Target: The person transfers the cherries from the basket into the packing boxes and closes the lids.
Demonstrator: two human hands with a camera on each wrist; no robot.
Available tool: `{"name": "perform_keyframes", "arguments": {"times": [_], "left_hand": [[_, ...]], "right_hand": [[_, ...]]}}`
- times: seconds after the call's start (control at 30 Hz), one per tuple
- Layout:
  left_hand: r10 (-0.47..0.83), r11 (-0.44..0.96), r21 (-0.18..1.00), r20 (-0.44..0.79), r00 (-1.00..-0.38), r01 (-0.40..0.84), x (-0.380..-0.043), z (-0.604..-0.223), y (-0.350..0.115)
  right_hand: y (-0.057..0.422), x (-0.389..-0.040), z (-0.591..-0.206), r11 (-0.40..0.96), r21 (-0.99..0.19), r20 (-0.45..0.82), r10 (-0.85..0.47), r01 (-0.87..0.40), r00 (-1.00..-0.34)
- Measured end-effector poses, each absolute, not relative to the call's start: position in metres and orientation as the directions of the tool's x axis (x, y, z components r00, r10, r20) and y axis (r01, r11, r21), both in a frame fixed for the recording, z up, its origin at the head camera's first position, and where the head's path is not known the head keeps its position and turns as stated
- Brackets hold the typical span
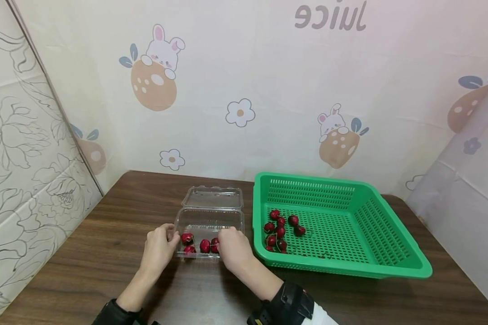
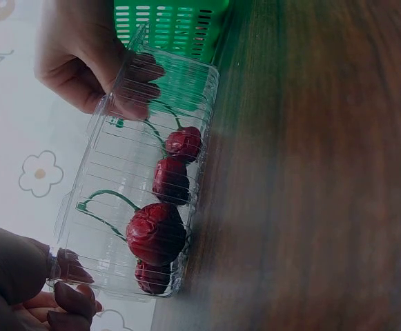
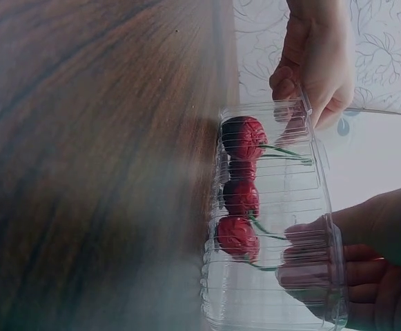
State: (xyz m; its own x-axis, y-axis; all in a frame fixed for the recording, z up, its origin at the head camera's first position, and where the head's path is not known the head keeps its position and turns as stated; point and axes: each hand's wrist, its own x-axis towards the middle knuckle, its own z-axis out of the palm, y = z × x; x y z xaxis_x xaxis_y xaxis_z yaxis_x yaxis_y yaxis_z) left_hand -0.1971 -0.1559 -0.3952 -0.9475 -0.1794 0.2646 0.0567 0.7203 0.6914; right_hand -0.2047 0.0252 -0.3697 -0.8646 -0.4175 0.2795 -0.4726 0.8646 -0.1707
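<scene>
A clear plastic clamshell box (image 1: 208, 217) stands on the table with its lid (image 1: 213, 197) folded back. Several dark red cherries (image 1: 205, 246) with green stems lie along its near wall. At the box's left side, my left hand (image 1: 159, 248) pinches the rim, thumb and fingers on either side of the plastic. My right hand (image 1: 235, 249) reaches over the near wall at the right end. In the left wrist view, its fingertips (image 2: 134, 109) are down inside the box, where they pinch cherry stems (image 2: 157, 131) above the fruit.
A large green plastic basket (image 1: 329, 267) stands just right of the box, close to my right forearm. More cherries (image 1: 280, 232) lie in its left part. The wooden table (image 1: 118, 230) ends at a printed cloth backdrop (image 1: 276, 135) behind.
</scene>
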Motion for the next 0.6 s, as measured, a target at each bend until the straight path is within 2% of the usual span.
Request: {"name": "perform_keyframes", "arguments": {"times": [0.6], "left_hand": [[-0.182,0.726,0.685,0.272,-0.945,0.057,-0.197,-0.394,-0.156]], "right_hand": [[0.024,-0.193,-0.359,0.846,-0.151,0.314,-0.449,-0.511,-0.837]]}}
